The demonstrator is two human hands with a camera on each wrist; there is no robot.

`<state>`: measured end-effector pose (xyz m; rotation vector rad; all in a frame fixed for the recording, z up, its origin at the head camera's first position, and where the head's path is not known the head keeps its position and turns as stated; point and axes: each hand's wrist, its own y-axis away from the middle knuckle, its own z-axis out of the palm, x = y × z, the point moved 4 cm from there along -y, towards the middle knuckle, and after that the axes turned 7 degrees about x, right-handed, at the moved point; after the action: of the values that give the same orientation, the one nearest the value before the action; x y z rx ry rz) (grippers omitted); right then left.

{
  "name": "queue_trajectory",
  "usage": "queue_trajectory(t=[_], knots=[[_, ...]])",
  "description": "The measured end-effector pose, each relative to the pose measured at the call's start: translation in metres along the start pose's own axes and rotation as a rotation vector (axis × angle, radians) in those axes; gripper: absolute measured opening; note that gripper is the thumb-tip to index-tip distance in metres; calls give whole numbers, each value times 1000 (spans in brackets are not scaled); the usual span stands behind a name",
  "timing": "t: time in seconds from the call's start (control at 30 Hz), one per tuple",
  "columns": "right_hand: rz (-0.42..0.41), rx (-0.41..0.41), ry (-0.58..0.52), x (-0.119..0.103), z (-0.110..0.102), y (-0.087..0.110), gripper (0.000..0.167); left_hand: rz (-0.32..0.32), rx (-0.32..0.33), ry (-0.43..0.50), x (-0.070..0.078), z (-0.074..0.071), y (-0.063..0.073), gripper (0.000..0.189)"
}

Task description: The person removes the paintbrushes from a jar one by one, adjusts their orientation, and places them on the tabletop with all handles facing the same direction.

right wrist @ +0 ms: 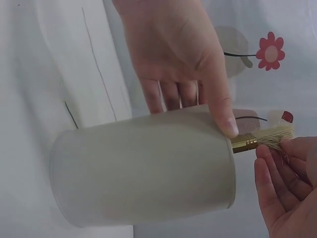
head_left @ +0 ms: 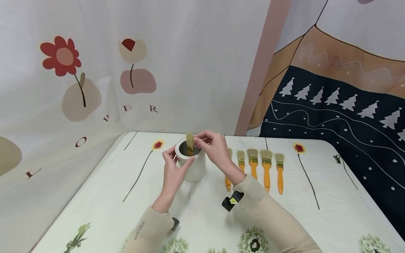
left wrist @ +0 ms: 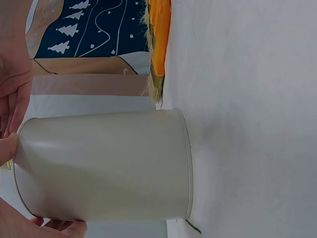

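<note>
A cream cylindrical canister stands on the table, its mouth upward. My left hand holds it near the top, thumb on the near rim and fingers round the far left side. A paintbrush is upright in the canister, bristles up and its handle hidden inside. My right hand pinches the brush by its pale bristles, above the rim. In the right wrist view, the gold ferrule shows just past the canister's rim, with the right fingertips at the bristles.
Several paintbrushes with orange handles lie in a row right of the canister, bristles away from me; my right forearm partly covers some. The table has a flower-printed white cover. Patterned curtains hang behind it.
</note>
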<state>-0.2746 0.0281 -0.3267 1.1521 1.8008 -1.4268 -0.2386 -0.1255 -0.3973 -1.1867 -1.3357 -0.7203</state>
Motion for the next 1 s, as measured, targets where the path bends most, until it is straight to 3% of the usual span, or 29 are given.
queue_trajectory(t=[0.43,1.0], knots=[[-2,34,-95,-7,-20,-5,14,0,7,4,1,0,1,79],[-13,103,-138,-12,-39,-7,15,-5,-3,2,0,0,0,79]])
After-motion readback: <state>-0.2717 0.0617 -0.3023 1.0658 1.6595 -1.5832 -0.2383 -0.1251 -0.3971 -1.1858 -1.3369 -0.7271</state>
